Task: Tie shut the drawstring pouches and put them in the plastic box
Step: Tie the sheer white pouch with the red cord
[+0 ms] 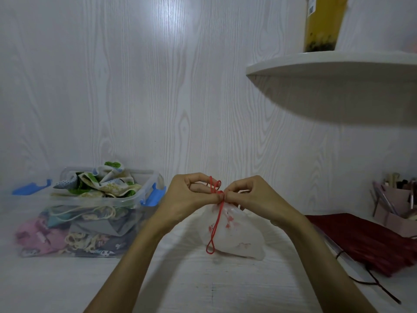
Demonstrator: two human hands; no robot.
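Both hands pinched the red cord (217,213) at the pouch's neck: left hand (191,195), right hand (250,195). The white pouch (239,236) hung limp, apparently light and soft. The gathered neck looked the surest hold for carrying it to the plastic box (137,199).

No legible txt anywhere; white label on yellow drink cup (321,21) too small/blurry to read.

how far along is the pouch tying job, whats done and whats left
Done: the plastic box on the left already holds a heap of patterned pouches, piled above its rim. In hand: the left hand and right hand pinch the red drawstring at the neck of a white pouch, mid-knot, with a loop hanging down. Left: finishing that knot and putting this pouch in the box. No other loose pouches are clearly visible.
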